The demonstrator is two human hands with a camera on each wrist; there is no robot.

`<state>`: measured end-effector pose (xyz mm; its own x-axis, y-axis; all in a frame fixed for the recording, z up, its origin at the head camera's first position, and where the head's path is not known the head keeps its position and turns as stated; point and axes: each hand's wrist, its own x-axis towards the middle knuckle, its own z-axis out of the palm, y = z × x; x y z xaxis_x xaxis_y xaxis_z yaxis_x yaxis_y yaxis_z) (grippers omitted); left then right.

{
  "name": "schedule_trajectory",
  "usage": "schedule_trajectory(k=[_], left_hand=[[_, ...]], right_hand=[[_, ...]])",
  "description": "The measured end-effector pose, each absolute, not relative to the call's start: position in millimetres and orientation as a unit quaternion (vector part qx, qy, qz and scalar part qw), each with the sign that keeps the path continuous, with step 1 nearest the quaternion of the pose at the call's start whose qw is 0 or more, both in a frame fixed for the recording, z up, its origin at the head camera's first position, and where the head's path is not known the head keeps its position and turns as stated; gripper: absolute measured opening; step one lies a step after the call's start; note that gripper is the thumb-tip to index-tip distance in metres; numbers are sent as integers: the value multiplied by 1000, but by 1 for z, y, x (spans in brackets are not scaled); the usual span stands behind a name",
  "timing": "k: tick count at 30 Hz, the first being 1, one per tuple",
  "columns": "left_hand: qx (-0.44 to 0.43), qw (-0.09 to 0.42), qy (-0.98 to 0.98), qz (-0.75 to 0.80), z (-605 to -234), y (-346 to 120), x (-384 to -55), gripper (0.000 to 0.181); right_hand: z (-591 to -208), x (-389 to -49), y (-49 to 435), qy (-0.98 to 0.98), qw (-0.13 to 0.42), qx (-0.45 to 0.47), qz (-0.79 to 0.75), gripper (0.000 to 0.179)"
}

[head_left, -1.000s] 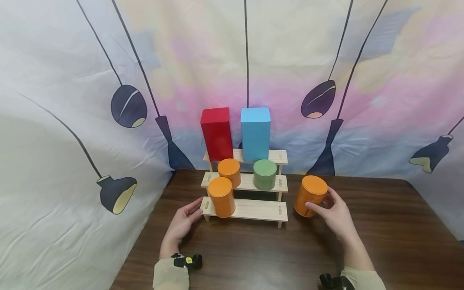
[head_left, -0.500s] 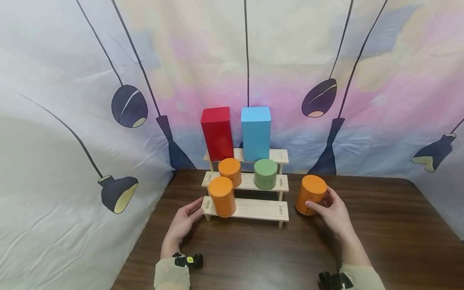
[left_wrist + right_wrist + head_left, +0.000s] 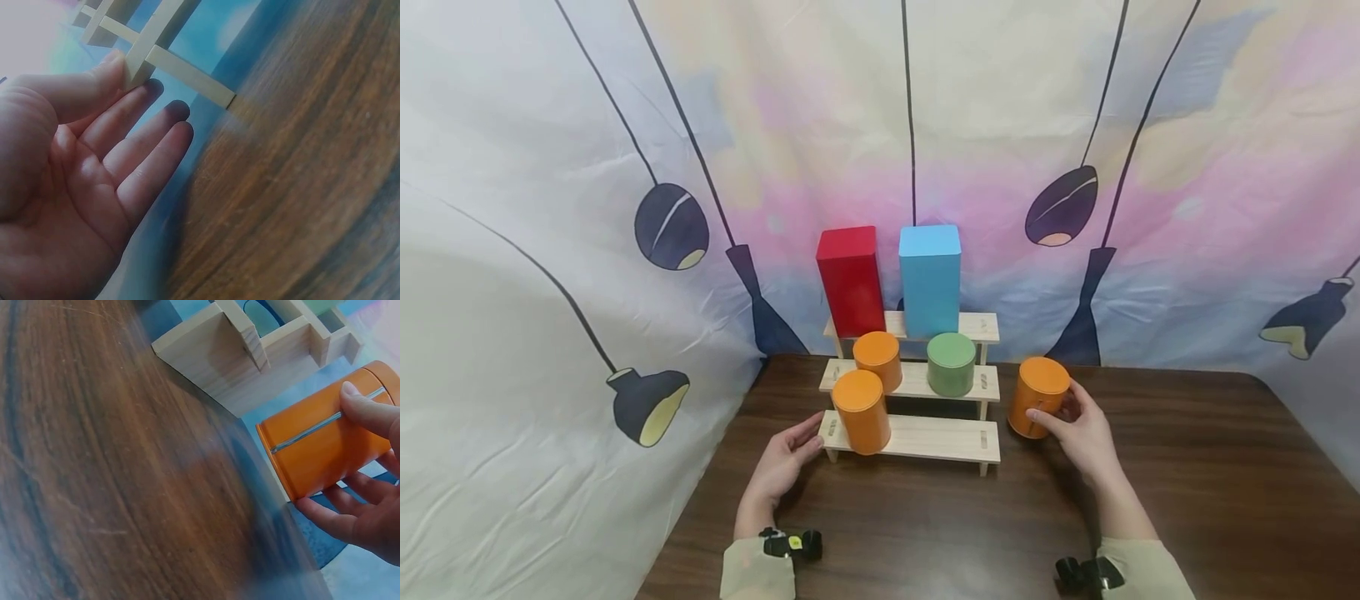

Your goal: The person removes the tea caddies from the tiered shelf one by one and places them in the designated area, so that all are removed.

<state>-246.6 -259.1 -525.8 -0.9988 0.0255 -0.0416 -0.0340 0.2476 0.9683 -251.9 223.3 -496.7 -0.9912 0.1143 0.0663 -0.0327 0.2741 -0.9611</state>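
My right hand (image 3: 1081,429) grips an orange cylindrical tin (image 3: 1036,404) just right of a three-step wooden display stand (image 3: 936,435). The right wrist view shows the thumb on the side of this tin (image 3: 325,434), along a silvery seam, with the fingers around its far side. At the stand's left end, my left hand (image 3: 784,460) pinches the lowest step between thumb and index finger; the other fingers (image 3: 153,159) extend below it. A second orange tin (image 3: 861,417) stands on the lowest step's left side. Another orange tin (image 3: 880,358) and a green tin (image 3: 951,367) occupy the middle step.
On the top step are a tall red box (image 3: 852,283) and a tall light-blue box (image 3: 930,279). The stand rests on a dark wooden table (image 3: 910,533). Behind it hangs a cloth backdrop (image 3: 992,108) with painted lamps.
The orange tin in my right hand has shifted slightly left and back, closer to the stand. My left hand keeps its place at the stand's left end.
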Motion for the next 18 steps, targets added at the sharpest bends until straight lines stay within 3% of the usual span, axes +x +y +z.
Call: schedule_trajectory(k=[18], left_hand=[[-3, 16, 795, 606, -526, -257, -245, 48]], right_hand=[[-505, -257, 210, -781, 84, -32, 618, 93]])
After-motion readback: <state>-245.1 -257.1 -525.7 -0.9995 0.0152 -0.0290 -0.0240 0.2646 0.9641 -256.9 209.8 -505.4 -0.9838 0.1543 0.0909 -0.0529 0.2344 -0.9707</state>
